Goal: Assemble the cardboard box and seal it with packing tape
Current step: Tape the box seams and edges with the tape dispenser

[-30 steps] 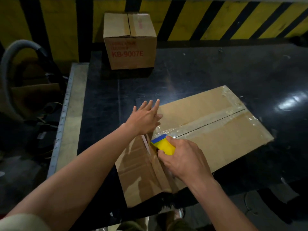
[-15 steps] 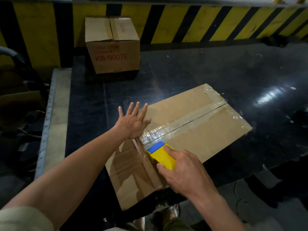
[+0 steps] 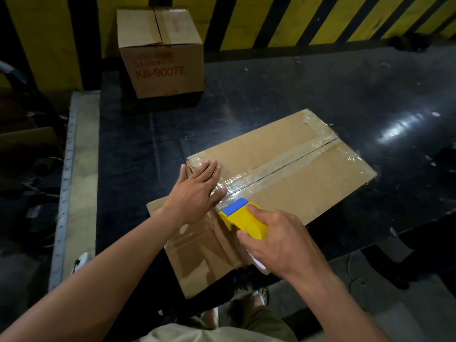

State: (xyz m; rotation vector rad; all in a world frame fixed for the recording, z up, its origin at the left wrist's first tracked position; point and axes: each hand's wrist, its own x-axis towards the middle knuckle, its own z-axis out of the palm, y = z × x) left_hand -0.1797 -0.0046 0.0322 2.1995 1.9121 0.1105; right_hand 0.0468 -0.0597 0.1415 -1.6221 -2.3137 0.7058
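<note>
your right hand (image 3: 278, 240) is closed around the yellow tape dispenser (image 3: 243, 218), fingers wrapped over its body, its blue front edge resting on the near end of the cardboard box (image 3: 296, 183) right where the centre seam meets the corner. your left hand (image 3: 197, 191) holds nothing: it lies flat, fingers spread and together pointing away from you, palm pressed on the box top just beside the dispenser, over the shiny strip of clear packing tape (image 3: 283, 164). that tape runs along the seam between the two top flaps to the far end, where more of it wrinkles over the edge. the box lies at an angle on the dark glossy table (image 3: 271, 99), its near face hanging toward you at the table's edge. a second, smaller box (image 3: 162, 53) printed in red stands well apart at the back left, in front of a yellow-and-black striped wall (image 3: 271, 18).
</note>
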